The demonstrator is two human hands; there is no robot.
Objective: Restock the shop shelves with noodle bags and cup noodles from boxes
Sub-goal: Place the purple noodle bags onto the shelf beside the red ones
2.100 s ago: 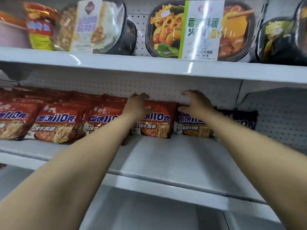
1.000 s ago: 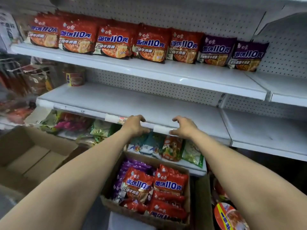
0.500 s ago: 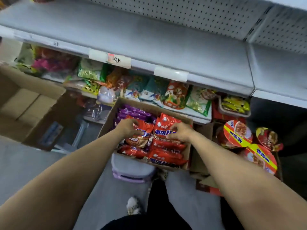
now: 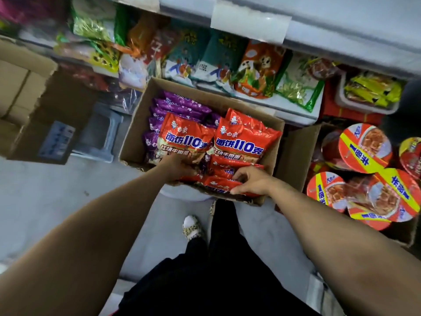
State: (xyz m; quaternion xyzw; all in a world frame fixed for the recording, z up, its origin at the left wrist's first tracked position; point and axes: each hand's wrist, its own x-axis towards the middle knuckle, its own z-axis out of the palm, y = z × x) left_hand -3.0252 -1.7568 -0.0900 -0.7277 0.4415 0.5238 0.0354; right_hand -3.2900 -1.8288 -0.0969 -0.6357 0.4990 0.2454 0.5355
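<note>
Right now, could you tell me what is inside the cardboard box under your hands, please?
The cardboard box holds red noodle bags and, toward its far left, purple noodle bags. The left hand and right hand cover some red bags; lower layers and the bottom are hidden.

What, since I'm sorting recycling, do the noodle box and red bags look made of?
The box looks like matte brown cardboard, with ragged torn edges. The red noodle bags look like thin glossy plastic film, crinkled with glare; possibly foil-lined.
</note>
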